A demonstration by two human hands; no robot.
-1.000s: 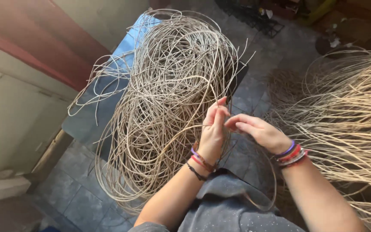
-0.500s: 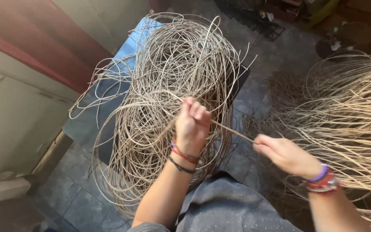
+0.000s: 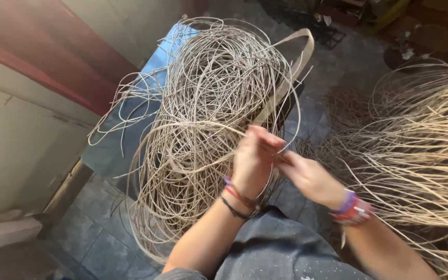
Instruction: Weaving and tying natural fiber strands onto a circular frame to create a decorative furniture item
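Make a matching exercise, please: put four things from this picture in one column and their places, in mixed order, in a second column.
Things:
1. tangled coil of cane
2. straight loose strands
3. red band
4. grey cloth

Places:
A. on the wall at the far left
B. on the lap at the bottom
C. at the right edge
D. in the middle, behind the hands

Pairs: 1-D, 2-C, 3-A, 4-B

Soft daylight falls from the upper right, brightening the pale straw-coloured loose cane strands; the dark grey tiled floor lies in shadow. Both hands are motion-blurred, frame edges slightly soft.
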